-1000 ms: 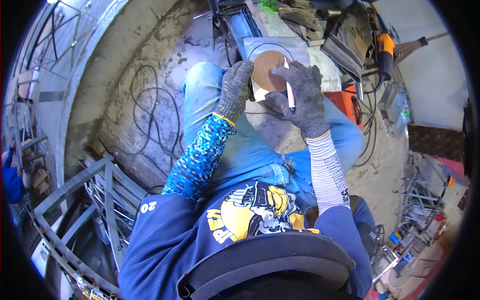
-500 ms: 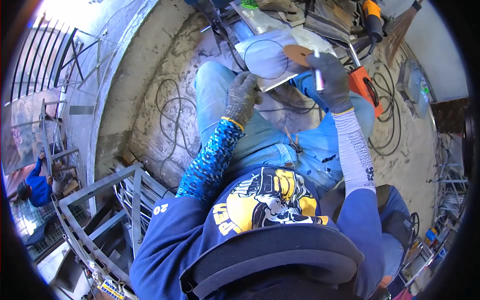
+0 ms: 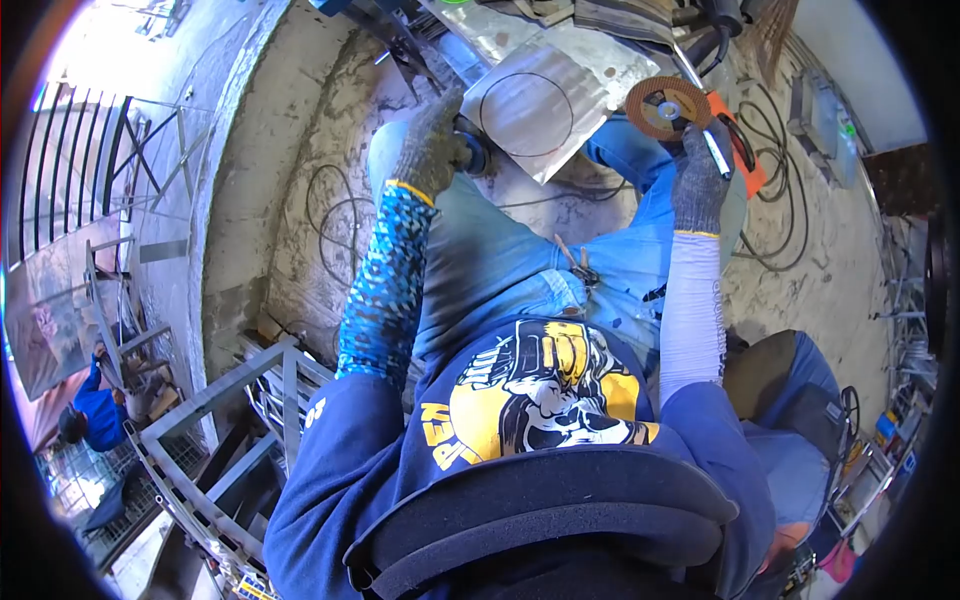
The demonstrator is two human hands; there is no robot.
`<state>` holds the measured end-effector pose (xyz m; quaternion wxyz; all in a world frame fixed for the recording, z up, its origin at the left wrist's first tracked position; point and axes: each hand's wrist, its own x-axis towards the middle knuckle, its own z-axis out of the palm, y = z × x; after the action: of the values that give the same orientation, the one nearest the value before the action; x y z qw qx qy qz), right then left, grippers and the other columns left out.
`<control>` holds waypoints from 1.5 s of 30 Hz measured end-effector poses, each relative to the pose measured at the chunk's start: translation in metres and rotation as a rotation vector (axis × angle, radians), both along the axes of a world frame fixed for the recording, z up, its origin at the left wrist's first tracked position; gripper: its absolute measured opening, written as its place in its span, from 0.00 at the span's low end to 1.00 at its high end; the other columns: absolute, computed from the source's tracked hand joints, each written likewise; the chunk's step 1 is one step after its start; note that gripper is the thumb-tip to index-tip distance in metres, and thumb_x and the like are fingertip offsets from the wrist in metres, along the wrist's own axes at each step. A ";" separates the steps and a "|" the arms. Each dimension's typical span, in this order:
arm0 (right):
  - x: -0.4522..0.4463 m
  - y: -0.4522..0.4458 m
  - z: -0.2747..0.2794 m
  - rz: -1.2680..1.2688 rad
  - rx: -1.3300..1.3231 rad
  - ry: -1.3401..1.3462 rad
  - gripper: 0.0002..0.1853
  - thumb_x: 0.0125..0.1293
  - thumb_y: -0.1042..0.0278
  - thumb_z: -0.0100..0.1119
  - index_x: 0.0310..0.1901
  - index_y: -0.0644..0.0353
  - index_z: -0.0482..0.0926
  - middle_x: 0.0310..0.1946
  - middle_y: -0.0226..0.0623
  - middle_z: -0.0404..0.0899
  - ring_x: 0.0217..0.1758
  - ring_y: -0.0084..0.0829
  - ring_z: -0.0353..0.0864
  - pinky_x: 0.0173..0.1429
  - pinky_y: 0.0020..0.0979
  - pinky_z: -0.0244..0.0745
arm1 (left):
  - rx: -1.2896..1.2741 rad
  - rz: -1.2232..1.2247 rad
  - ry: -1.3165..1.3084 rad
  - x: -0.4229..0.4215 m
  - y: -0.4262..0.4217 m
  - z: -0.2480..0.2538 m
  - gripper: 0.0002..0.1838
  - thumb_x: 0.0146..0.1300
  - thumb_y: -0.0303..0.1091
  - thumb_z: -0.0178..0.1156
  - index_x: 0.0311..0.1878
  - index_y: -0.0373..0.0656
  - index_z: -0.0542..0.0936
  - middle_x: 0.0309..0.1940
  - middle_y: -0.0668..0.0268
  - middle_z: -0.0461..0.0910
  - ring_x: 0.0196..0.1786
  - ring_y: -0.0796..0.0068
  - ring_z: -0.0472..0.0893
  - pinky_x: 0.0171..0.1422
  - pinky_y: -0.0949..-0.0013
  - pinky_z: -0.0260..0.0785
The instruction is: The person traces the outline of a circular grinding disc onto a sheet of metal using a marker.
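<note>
My right hand (image 3: 700, 175), in a grey glove, grips a brown round disc (image 3: 668, 108) with a label at its centre and a white marker (image 3: 717, 154). My left hand (image 3: 430, 148), also gloved, is at the left edge of a thin metal sheet (image 3: 525, 105), over my knee. Its fingers are bent, and what they hold, if anything, is hidden. On the sheet a dark circle outline (image 3: 526, 73) shows.
An orange case (image 3: 750, 175) and coiled black cables (image 3: 785, 215) lie to the right. Metal frames (image 3: 215, 430) stand at lower left, near another person in blue (image 3: 100, 415). Pliers (image 3: 400, 65) are at the top. Another person's leg (image 3: 790, 470) is at lower right.
The disc has left the sheet and moved right in my right hand, now with its labelled face showing. The drawn circle is uncovered. My left hand has moved up and left along the sheet's edge.
</note>
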<state>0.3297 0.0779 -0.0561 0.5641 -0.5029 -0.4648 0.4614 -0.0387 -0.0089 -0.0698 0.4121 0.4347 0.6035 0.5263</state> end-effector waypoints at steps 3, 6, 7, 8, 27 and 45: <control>-0.004 -0.002 0.003 -0.006 -0.035 0.130 0.19 0.76 0.77 0.57 0.65 0.72 0.77 0.54 0.47 0.83 0.53 0.37 0.88 0.55 0.39 0.90 | -0.399 0.040 -0.567 -0.003 0.011 0.006 0.08 0.78 0.39 0.62 0.48 0.45 0.79 0.33 0.67 0.78 0.24 0.76 0.72 0.23 0.69 0.64; -0.001 0.000 -0.003 0.015 -0.028 0.214 0.19 0.76 0.79 0.57 0.65 0.72 0.76 0.55 0.50 0.83 0.55 0.41 0.89 0.55 0.41 0.91 | -0.335 0.035 -0.379 0.022 -0.037 -0.003 0.08 0.78 0.39 0.61 0.49 0.45 0.79 0.34 0.67 0.78 0.26 0.76 0.73 0.25 0.70 0.65; 0.001 -0.001 -0.004 0.021 -0.045 0.232 0.21 0.76 0.75 0.59 0.68 0.71 0.75 0.59 0.50 0.82 0.60 0.43 0.86 0.60 0.45 0.89 | -0.369 0.055 -0.352 0.038 -0.053 0.013 0.08 0.78 0.39 0.61 0.50 0.45 0.79 0.34 0.68 0.78 0.26 0.76 0.73 0.26 0.71 0.66; 0.005 -0.002 -0.005 0.028 -0.063 0.247 0.24 0.76 0.71 0.62 0.70 0.69 0.74 0.62 0.51 0.80 0.65 0.46 0.84 0.65 0.49 0.86 | -0.404 0.075 -0.325 0.055 -0.069 0.028 0.09 0.79 0.39 0.61 0.51 0.45 0.79 0.35 0.68 0.78 0.27 0.76 0.73 0.28 0.71 0.66; -0.003 0.001 0.008 -0.029 -0.064 0.337 0.20 0.75 0.80 0.54 0.66 0.72 0.74 0.59 0.54 0.79 0.61 0.49 0.86 0.59 0.50 0.91 | 0.083 -0.265 0.336 0.078 -0.083 0.020 0.11 0.64 0.23 0.61 0.50 0.41 0.81 0.45 0.54 0.83 0.44 0.53 0.83 0.47 0.56 0.77; -0.004 -0.009 0.011 -0.047 -0.165 0.259 0.22 0.75 0.74 0.59 0.69 0.68 0.74 0.63 0.52 0.79 0.65 0.50 0.83 0.65 0.53 0.86 | -0.354 0.216 0.025 0.014 -0.055 0.063 0.12 0.79 0.37 0.61 0.54 0.41 0.88 0.31 0.70 0.80 0.24 0.83 0.75 0.27 0.75 0.68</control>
<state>0.3254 0.0689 -0.0451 0.5867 -0.4943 -0.3367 0.5459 -0.0245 -0.0637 -0.0071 0.4158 0.2948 0.7347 0.4476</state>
